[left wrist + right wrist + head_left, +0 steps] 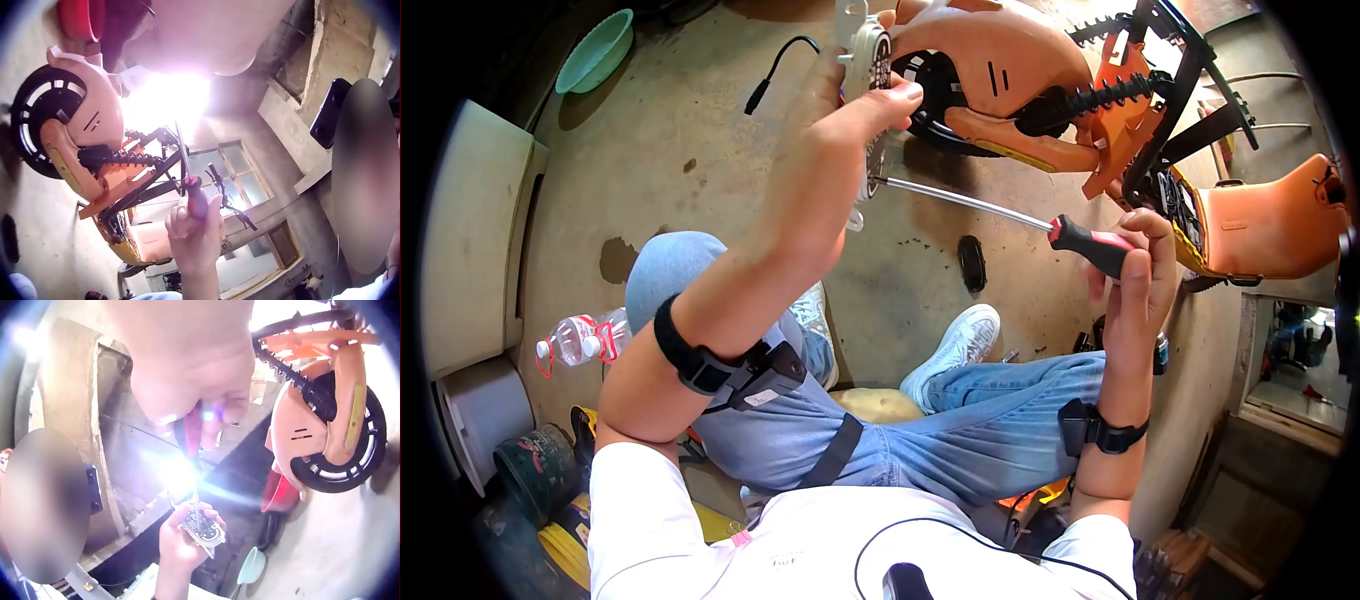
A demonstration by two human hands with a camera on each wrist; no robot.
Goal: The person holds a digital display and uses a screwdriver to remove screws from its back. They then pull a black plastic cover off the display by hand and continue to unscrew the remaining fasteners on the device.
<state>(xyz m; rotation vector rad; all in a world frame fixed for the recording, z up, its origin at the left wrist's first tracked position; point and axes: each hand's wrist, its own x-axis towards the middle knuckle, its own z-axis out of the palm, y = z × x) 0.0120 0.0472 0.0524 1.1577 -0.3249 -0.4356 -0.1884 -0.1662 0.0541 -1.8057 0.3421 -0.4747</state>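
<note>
In the head view my left hand (855, 115) holds up an oval metal-rimmed panel (878, 70), its face dark with fine markings. My right hand (1135, 265) grips the red and black handle of a screwdriver (1090, 243). The shaft runs left, and its tip meets the lower part of the panel. In the right wrist view the panel (203, 528) rests in the fingers of my left hand (181, 547), with the shaft pointing down onto its face. Glare hides part of the shaft in the left wrist view, where my right hand (197, 234) pinches the handle.
An orange two-wheeled vehicle (1000, 60) with dark springs stands at the upper right. A short black cable (775, 70) and a dark oval piece (972, 263) lie on the floor. Plastic bottles (580, 340) are at the left; a green basin (597, 52) is at the upper left.
</note>
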